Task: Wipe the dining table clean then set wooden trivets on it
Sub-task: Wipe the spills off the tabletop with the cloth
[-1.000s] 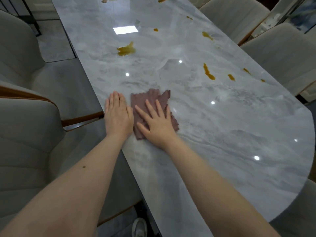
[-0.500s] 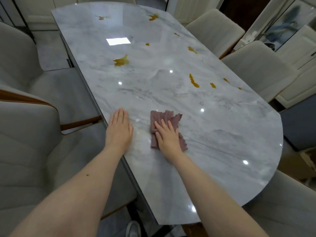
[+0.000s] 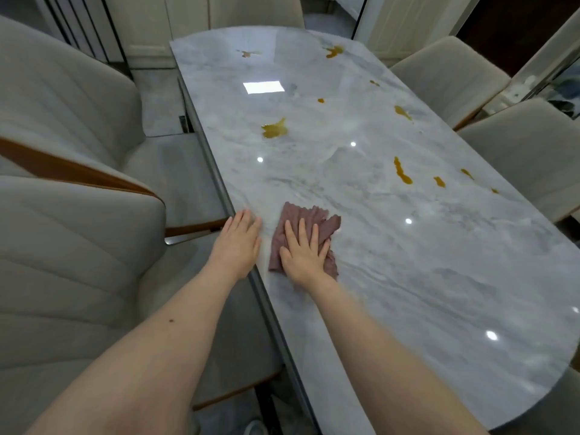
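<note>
Long grey marble table (image 3: 423,277), glossy, rounded at the near right end, ceiling lights mirrored in the top. Right hand (image 3: 306,254) lies palm down on a mauve cloth (image 3: 317,219), fingers (image 3: 303,229) straight and slightly spread, pressing the cloth flat onto the table; nothing curled round it. The cloth is crumpled, its scalloped far edge showing beyond the fingertips and a strip visible to the left of the hand. It sits near the left edge of the table, roughly midway along its length. Left hand (image 3: 238,243) rests flat just beside the cloth, apart from it, on the left rim of the table, fingers straight and held together, heel of the palm past the edge. Both forearms bare. Amber spills still on the top, all far of the cloth: a larger puddle (image 3: 274,129) left of centre, an elongated streak (image 3: 401,172) to the right with smaller drops (image 3: 439,181) beside it, more blots (image 3: 402,112) toward the right rim, and two further stains (image 3: 334,51) at the far end. Pale upholstered chairs around: two on the left (image 3: 69,246), with wood trim, at least two on the right (image 3: 527,152), one at the far end (image 3: 255,9). Toe of a white shoe (image 3: 255,428) at the bottom, under the table edge.
</note>
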`<move>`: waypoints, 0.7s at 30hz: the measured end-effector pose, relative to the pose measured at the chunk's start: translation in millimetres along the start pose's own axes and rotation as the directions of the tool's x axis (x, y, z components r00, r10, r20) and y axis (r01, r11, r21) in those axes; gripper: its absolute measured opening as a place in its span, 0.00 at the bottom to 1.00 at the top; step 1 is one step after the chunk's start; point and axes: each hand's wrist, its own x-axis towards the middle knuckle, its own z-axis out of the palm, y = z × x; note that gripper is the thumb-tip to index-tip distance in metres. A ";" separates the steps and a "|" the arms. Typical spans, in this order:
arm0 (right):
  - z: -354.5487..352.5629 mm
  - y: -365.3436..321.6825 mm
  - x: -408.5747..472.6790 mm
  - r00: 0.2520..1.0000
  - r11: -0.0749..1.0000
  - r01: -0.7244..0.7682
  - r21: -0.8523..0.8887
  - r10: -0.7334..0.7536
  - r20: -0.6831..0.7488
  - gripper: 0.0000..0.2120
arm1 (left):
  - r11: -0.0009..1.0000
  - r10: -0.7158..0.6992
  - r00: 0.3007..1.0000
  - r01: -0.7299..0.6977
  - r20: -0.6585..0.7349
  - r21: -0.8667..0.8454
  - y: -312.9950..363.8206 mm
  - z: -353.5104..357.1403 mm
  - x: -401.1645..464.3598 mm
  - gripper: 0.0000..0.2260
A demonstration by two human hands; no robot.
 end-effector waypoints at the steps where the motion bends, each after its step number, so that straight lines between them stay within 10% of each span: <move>1: -2.2 -5.2 4.3 1.000 1.000 -0.004 0.016 0.004 0.012 0.28 | 1.000 0.011 1.000 -0.011 0.020 -0.007 -4.9 -4.4 2.5 0.22; 21: -4.8 -88.9 15.9 0.933 0.898 -0.358 0.256 0.357 0.052 0.28 | 0.864 0.320 0.850 -0.443 0.418 0.239 -74.1 -61.4 52.7 0.23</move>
